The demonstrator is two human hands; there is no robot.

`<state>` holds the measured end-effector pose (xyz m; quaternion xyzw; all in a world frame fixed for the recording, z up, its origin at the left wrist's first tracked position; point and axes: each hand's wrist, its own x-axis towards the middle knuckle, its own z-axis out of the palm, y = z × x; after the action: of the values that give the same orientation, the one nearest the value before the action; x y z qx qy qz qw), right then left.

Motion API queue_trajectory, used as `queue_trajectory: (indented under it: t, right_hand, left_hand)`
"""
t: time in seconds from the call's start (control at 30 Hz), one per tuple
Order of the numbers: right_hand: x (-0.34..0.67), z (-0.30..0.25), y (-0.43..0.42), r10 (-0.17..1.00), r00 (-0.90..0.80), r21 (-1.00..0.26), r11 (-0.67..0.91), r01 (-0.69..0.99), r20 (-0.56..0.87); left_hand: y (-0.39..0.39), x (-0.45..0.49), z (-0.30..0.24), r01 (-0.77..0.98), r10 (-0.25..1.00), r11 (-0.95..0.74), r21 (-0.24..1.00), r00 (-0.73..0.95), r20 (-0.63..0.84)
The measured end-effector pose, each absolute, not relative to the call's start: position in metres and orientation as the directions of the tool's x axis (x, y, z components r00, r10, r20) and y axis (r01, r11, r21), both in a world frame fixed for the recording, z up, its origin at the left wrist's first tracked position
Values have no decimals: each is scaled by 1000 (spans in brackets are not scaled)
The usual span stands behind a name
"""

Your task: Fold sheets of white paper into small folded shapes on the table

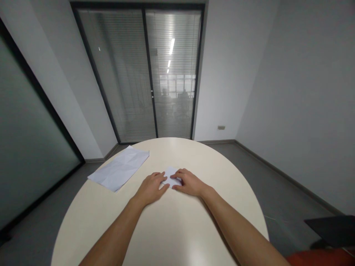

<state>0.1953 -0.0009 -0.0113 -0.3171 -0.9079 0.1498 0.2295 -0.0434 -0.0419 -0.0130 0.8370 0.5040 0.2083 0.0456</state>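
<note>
We lay our left hand [152, 188] and right hand [190, 182], fingers parted, on small paper [170, 181] that uneven pressure could skew.

the hands [152, 187] partly hide the small paper [169, 171]; the bottom edge crops the round table [169, 225].

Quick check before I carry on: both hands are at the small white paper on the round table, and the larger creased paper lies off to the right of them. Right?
Not quite: the head view shows the larger creased paper to the left of the hands, not the right. The left hand and right hand are indeed at the small white paper on the round table.
</note>
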Motion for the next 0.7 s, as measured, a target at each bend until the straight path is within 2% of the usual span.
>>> queue_trajectory:
  t: [0.23,0.47,0.7]
  right_hand:
    - [203,-8,5,627,-732,-522,732,438,266]
    - [203,-5,4,637,-730,-507,727,464,246]
    - [204,-10,8,635,-724,-522,728,444,270]
  left_hand:
    - [-39,-45,-18,798,841,-532,285,458,288]
    - [-38,-43,-17,720,779,-623,304,539,321]
    - [-34,-42,-20,715,772,-634,295,557,307]
